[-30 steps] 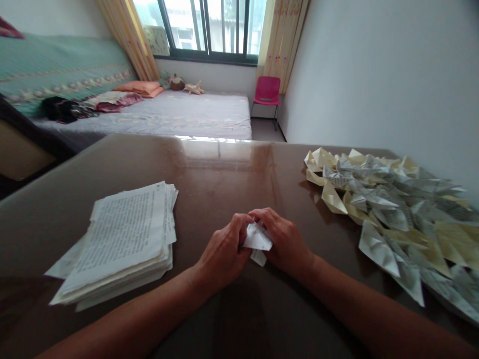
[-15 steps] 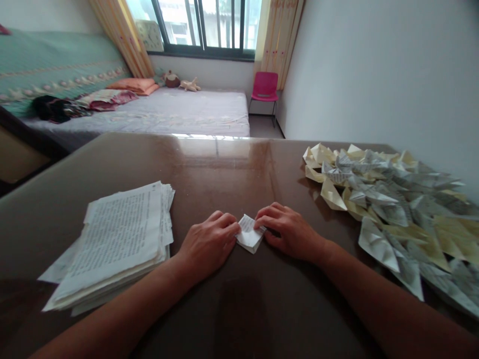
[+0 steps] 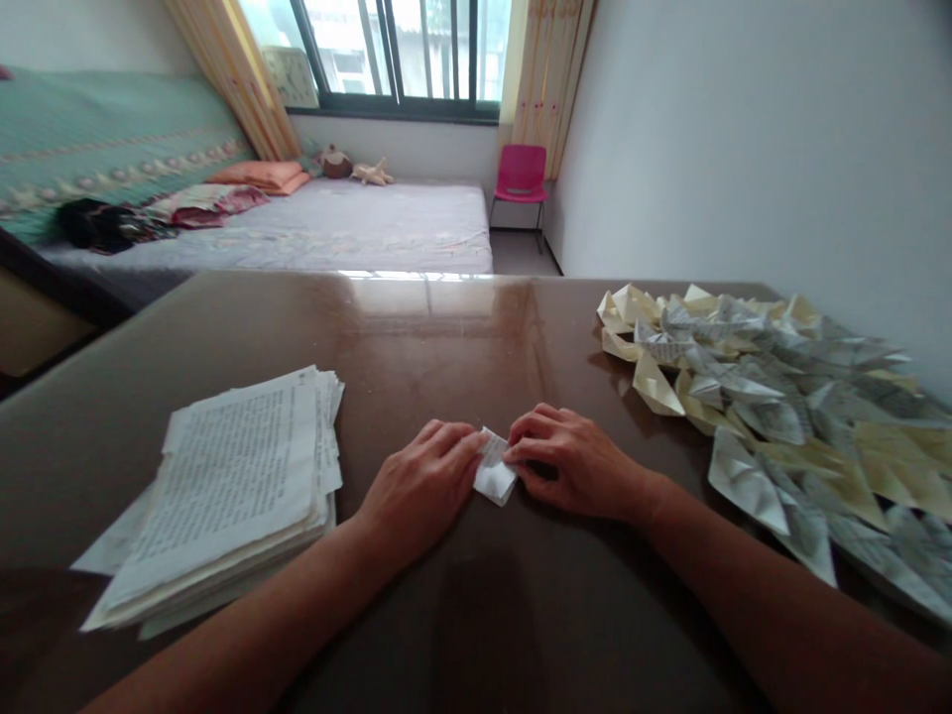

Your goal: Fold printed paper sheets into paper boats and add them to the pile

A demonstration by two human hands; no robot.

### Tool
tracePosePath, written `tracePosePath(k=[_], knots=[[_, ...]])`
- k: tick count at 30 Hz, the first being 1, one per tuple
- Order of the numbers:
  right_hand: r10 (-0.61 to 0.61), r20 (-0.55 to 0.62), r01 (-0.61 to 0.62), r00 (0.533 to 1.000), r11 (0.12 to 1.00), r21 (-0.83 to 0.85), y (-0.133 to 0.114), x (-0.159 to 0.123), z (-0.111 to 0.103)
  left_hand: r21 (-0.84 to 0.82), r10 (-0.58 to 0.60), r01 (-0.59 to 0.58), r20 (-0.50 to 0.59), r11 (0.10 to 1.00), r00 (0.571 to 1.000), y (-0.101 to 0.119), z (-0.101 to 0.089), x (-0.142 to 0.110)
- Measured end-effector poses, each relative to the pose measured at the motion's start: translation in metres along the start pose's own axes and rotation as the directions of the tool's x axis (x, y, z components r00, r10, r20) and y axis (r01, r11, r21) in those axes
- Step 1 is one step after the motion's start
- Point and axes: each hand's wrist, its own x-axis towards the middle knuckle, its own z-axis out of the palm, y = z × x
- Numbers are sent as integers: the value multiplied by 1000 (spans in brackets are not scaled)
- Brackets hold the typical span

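Note:
A small folded piece of paper [image 3: 495, 478], white with some print, lies on the brown table between my two hands. My left hand [image 3: 425, 478] presses its left edge, with the fingertips together on the paper. On the other side, the thumb and fingers of my right hand [image 3: 571, 458] pinch the paper's right edge. Its outline is roughly a square standing on one corner, partly covered by my fingertips. Left of my hands sits a stack of printed sheets [image 3: 238, 466]. A heap of folded paper boats [image 3: 744, 382], white and cream, spreads over the right side.
The glossy brown table [image 3: 416, 377] runs to a far edge in front of a bed [image 3: 402, 223]. Behind it stand a pink chair [image 3: 521, 174] and a window. A white wall [image 3: 706, 149] rises along the right side.
The folded paper was held up in both hands and now lies flat as a small square on the table. My hands have parted and lowered to its two sides.

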Motion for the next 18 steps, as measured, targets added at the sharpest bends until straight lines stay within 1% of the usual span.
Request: tracePosePath(k=[1, 3, 6, 8, 10, 12, 14, 16, 18], knots=[[1, -8, -1, 1000, 1000, 7, 0, 1, 1, -40, -62, 61, -26, 997, 998, -3, 3, 2], [-5, -7, 5, 1000, 1000, 24, 0, 2, 3, -122, -142, 140, -13, 983, 990, -8, 7, 5], [-38, 4, 38, 999, 997, 72, 1, 2, 6, -233, -178, 181, 31, 956, 983, -10, 11, 9], [-52, 8, 51, 999, 992, 116, 2, 2, 8, -342, -213, 218, 52, 914, 976, -9, 12, 10], [-49, 11, 47, 999, 986, 159, 3, 2, 10, -502, -258, 268, 91, 822, 962, -7, 13, 11], [-36, 13, 33, 999, 978, 205, 4, 2, 11, -657, -290, 303, 132, 691, 948, -6, 14, 13], [2, -1, -2, 1000, 962, 272, 4, 3, 11, -761, -314, 316, 155, 567, 937, -5, 15, 14], [117, -28, -99, 993, 926, 365, 4, 4, 11, -811, -328, 316, 163, 492, 930, -3, 15, 14], [242, -33, -200, 970, 864, 463, 3, 5, 11, -826, -330, 307, 157, 473, 931, 0, 15, 14]])
